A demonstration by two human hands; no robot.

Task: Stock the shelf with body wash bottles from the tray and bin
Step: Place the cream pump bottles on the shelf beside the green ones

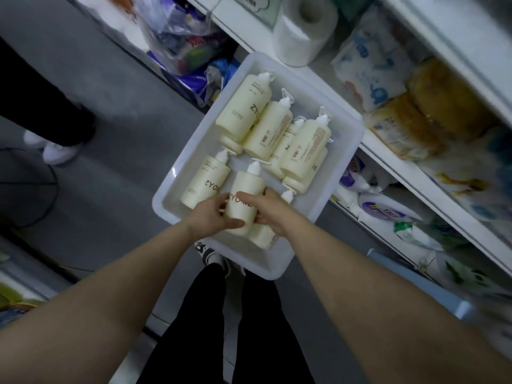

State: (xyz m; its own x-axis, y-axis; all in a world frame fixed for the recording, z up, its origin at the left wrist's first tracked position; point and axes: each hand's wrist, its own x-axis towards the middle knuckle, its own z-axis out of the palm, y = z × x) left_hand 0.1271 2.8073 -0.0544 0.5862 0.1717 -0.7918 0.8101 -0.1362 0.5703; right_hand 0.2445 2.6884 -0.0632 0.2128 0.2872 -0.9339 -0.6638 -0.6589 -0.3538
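Left hand [209, 214] fingers [234, 223] curl round lower body of cream pump bottle [245, 200]; right hand [270, 210] fingers wrap opposite side, so bottle sits clamped between both palms, pump end pointing away from wearer

Bottle likely full: fairly heavy, stiff plastic, smooth and possibly slick; hold mid-body, not pump neck

Held bottle sits over near end of white tray [191, 145], among other bottles [270, 134] lying flat in it

Shelf [393, 151] just right of tray, crowded with tissue packs
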